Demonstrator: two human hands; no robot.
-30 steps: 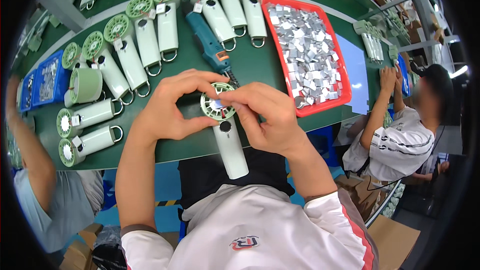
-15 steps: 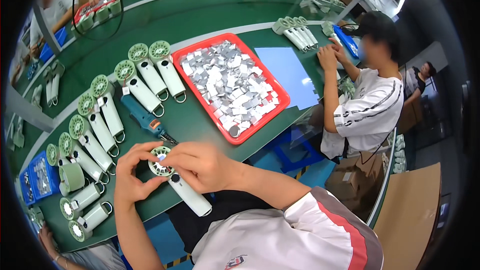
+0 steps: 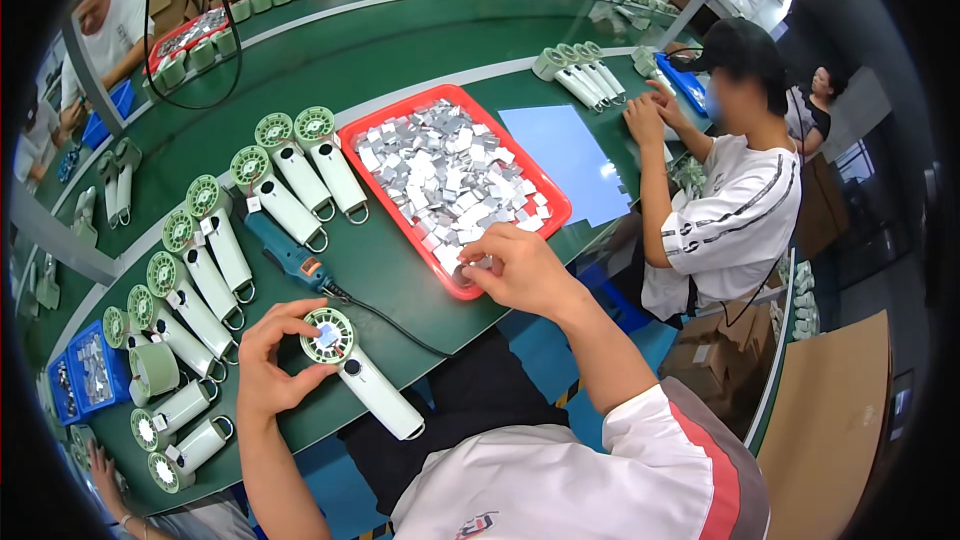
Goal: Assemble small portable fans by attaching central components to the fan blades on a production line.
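My left hand [image 3: 277, 355] is closed around the green round head of a white handheld fan [image 3: 380, 395], thumb and forefinger on its rim. Inside the open fan head [image 3: 327, 336] lies a small pale square piece. The fan's handle slants down toward my lap. My right hand [image 3: 520, 270] is over the near corner of a red tray [image 3: 555, 215], thumb and fingertips pinched around a small round grey disc [image 3: 462, 274], which they partly hide. Heaped in the tray are many small white and grey square pieces [image 3: 450, 165].
Several white-and-green fans [image 3: 285, 205] line the left of the green table. Beside them lies a teal electric screwdriver [image 3: 285, 248] with a black cable. A blue sheet [image 3: 565, 160] lies right of the tray, a blue parts bin [image 3: 90, 370] far left. A co-worker [image 3: 735, 170] sits at right.
My right hand has left the fan head and moved right to the tray's near corner, at the grey disc. My left hand still holds the fan. The view has shifted slightly.
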